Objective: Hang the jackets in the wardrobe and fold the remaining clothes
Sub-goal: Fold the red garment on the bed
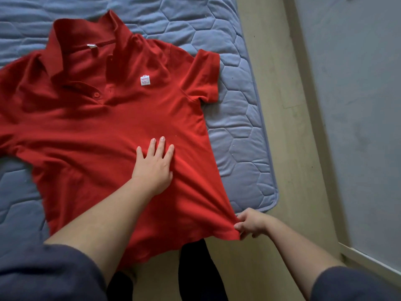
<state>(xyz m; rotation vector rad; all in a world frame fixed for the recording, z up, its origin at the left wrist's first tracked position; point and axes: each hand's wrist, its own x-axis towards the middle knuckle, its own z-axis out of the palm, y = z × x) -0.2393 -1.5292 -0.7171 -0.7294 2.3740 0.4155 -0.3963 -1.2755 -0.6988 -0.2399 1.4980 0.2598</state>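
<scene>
A red polo shirt (104,118) lies front side up on the blue quilted mattress (236,118), collar at the far end, a small white logo on its chest. Its hem hangs over the mattress's near edge. My left hand (155,164) rests flat on the shirt's lower right part with the fingers straight. My right hand (249,223) pinches the shirt's bottom right corner and pulls it taut off the mattress corner, above the floor.
A light wooden floor (288,131) runs along the right of the mattress. Beyond it stands a grey panel with a pale frame (355,105). My dark-clad legs (195,270) stand at the mattress's near edge.
</scene>
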